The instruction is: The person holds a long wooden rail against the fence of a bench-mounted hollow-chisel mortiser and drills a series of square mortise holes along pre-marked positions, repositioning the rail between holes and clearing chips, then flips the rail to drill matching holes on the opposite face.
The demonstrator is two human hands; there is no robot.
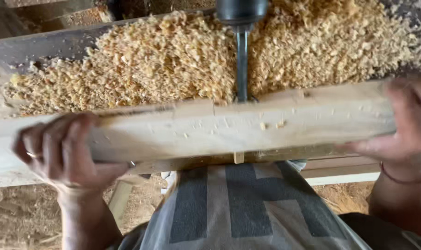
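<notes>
Both hands (62,150) gripping plank (229,129) edges

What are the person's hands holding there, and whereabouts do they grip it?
Both hold a long pale wooden plank: the left hand wraps its near edge toward the left end, the right hand grips toward the right end.

The left hand (64,150) sits at eight o'clock, back toward the camera, fingers curled over and closed, a ring on one finger, forearm dropping to six. The right hand (407,125) at three o'clock clamps likewise, a thin band round its wrist.
</notes>
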